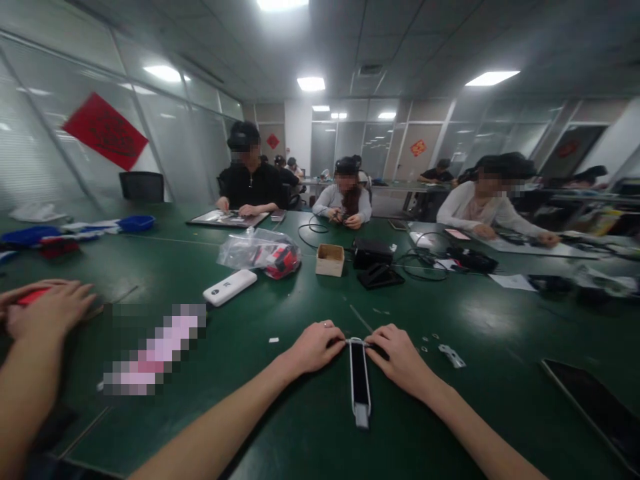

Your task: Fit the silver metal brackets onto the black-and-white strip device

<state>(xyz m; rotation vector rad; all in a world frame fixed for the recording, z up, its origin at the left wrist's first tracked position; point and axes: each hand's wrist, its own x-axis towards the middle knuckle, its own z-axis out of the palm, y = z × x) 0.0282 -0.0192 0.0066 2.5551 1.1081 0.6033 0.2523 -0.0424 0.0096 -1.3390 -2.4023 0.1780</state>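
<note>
At the far end of the white-rimmed black bar (359,377), left hand (316,347) and right hand (399,352) narrowly pinch its opposite sides.

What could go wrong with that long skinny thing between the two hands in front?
The left hand and right hand are both at the far end of the long, dark, white-edged device, so its near end, with nobody's fingers on it, might swing or slide on the green table.

Little loose bits lie beside the right hand; a bump could scatter them.

The small white piece near the left arm might get brushed away.
</note>
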